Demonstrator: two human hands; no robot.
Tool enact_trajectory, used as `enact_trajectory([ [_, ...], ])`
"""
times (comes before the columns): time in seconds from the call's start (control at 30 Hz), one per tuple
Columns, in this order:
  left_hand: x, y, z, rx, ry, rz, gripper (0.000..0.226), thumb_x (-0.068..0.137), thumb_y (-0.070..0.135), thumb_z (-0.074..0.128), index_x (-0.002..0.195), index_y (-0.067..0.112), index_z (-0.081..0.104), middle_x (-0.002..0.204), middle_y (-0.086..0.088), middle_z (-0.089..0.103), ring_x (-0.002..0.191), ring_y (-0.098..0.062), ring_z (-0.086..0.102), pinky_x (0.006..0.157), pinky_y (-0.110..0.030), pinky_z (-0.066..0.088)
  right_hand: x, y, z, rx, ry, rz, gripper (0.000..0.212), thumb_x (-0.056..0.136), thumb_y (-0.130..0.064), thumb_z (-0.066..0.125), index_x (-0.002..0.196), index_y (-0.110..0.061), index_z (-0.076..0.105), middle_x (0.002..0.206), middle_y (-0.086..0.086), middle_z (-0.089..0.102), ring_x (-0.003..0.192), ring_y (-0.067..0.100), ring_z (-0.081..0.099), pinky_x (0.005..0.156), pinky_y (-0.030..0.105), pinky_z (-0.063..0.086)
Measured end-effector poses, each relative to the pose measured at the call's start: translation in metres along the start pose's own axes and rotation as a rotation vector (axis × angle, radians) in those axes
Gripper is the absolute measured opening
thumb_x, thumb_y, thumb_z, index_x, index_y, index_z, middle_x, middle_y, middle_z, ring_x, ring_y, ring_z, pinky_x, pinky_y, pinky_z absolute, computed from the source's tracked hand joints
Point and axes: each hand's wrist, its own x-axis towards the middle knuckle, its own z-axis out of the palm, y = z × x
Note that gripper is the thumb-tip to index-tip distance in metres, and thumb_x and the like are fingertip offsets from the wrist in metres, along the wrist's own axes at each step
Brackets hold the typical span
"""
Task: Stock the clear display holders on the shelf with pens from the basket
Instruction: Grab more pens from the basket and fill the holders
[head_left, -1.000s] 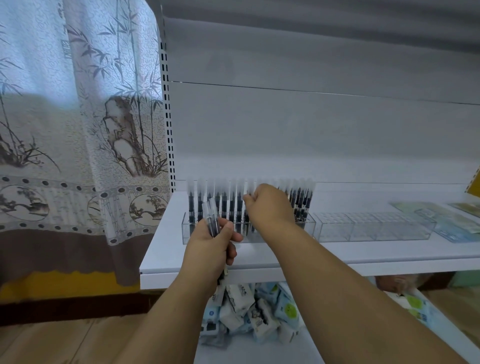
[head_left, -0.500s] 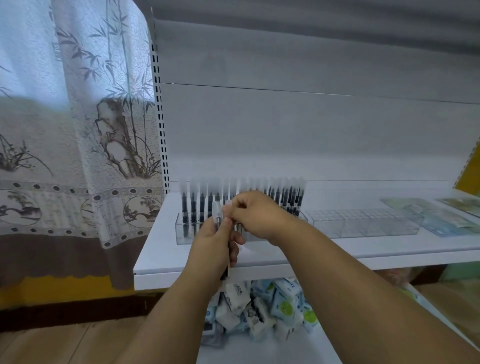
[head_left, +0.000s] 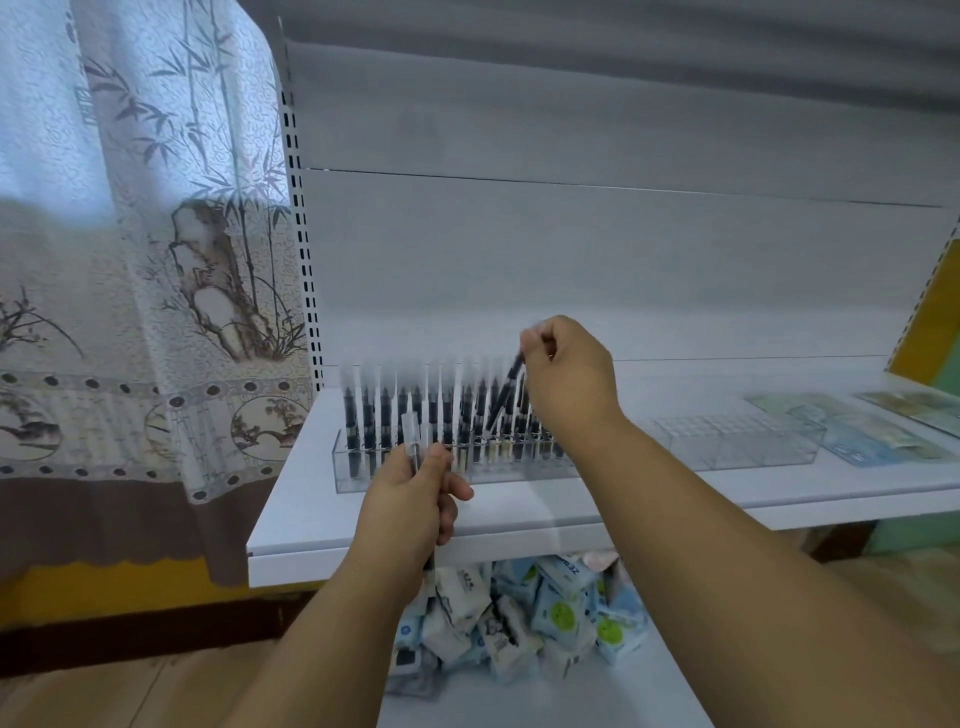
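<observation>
While my right hand (head_left: 566, 376) pinches one tilted pen (head_left: 506, 392) by its cap, my left hand (head_left: 415, 499) grips spares. Light, stiff, slick; I'd hold high.

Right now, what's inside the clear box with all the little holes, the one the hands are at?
The clear holder has black pens standing upright in rows. The right hand is lowering one more tilted pen. That hand and wrist hide the holder's right end, so those slots can't be seen.

This looks like a small shop. A white metal shelf (head_left: 519, 519) has a slotted post (head_left: 297, 208) like store racks. Pens (head_left: 374, 415) stand in rows in a clear holder (head_left: 395, 475). Small packs (head_left: 545, 613) are heaped on the shelf below.
</observation>
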Motion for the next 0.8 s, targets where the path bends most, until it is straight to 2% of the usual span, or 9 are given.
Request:
enact_trajectory([
  [0.07,0.001,0.000,0.000,-0.011,0.002,0.000,0.023,0.105,0.026,0.045,0.100,0.005,0.052,0.067,-0.009,0.064,0.042,-0.016,0.035,0.042,-0.028,0.029,-0.003,0.004,0.005,-0.064,-0.002,-0.024,0.020,0.102,-0.031,0.047,0.089,-0.019,0.056,0.082,-0.012,0.056,0.073,0.004,0.053,0.062,0.017,0.039],
  [0.13,0.001,0.000,0.000,-0.018,0.003,0.000,0.023,0.105,0.026,0.045,0.098,0.004,0.051,0.067,-0.010,0.063,0.042,-0.015,0.033,0.042,-0.027,0.028,-0.004,0.006,0.012,-0.101,-0.027,-0.022,0.021,0.102,-0.032,0.047,0.091,-0.018,0.057,0.086,-0.011,0.058,0.078,0.010,0.056,0.069,0.026,0.043],
  [0.23,0.002,-0.001,-0.002,-0.033,0.006,0.000,0.025,0.106,0.027,0.044,0.098,0.004,0.051,0.066,-0.009,0.061,0.042,-0.015,0.032,0.042,-0.027,0.027,-0.004,0.008,0.021,-0.166,-0.094,-0.048,0.023,0.102,-0.033,0.046,0.093,-0.016,0.059,0.089,-0.005,0.063,0.081,0.015,0.058,0.072,0.030,0.047],
  [0.4,0.004,-0.003,-0.007,-0.002,0.024,0.002,0.026,0.105,0.031,0.045,0.100,0.007,0.055,0.064,-0.005,0.061,0.042,-0.015,0.035,0.044,-0.028,0.028,-0.005,0.011,0.034,-0.326,-0.203,-0.104,0.021,0.102,-0.033,0.045,0.093,-0.018,0.055,0.085,-0.003,0.060,0.076,0.017,0.055,0.064,0.029,0.039],
  [0.57,0.006,-0.004,-0.006,0.031,0.004,0.005,0.024,0.105,0.031,0.044,0.103,0.012,0.059,0.059,-0.003,0.057,0.043,-0.014,0.036,0.043,-0.025,0.028,0.003,0.003,0.039,-0.469,-0.360,-0.099,0.028,0.101,-0.030,0.045,0.077,-0.016,0.049,0.073,-0.001,0.054,0.066,0.018,0.052,0.055,0.028,0.035],
  [0.63,0.007,-0.004,-0.004,0.018,-0.018,-0.006,0.024,0.105,0.030,0.044,0.105,0.011,0.060,0.059,-0.003,0.055,0.043,-0.013,0.036,0.043,-0.025,0.028,0.005,0.001,0.039,-0.477,-0.379,-0.044,0.035,0.101,-0.031,0.046,0.069,-0.018,0.042,0.067,-0.002,0.049,0.058,0.014,0.046,0.052,0.028,0.031],
  [0.7,0.007,-0.003,-0.004,-0.018,-0.022,-0.022,0.022,0.105,0.026,0.045,0.107,0.010,0.061,0.060,-0.004,0.055,0.043,-0.013,0.036,0.043,-0.026,0.028,0.001,0.001,0.039,-0.503,-0.390,-0.012,0.038,0.101,-0.035,0.047,0.067,-0.017,0.043,0.064,-0.002,0.048,0.056,0.013,0.044,0.053,0.028,0.032],
  [0.8,0.008,-0.001,-0.004,-0.084,-0.026,-0.040,0.019,0.102,0.011,0.045,0.109,0.006,0.062,0.064,-0.007,0.058,0.049,-0.017,0.035,0.047,-0.030,0.028,-0.013,0.001,0.034,-0.423,-0.303,0.021,0.033,0.099,-0.046,0.048,0.082,-0.019,0.054,0.073,-0.005,0.057,0.065,0.014,0.053,0.059,0.029,0.038],
])
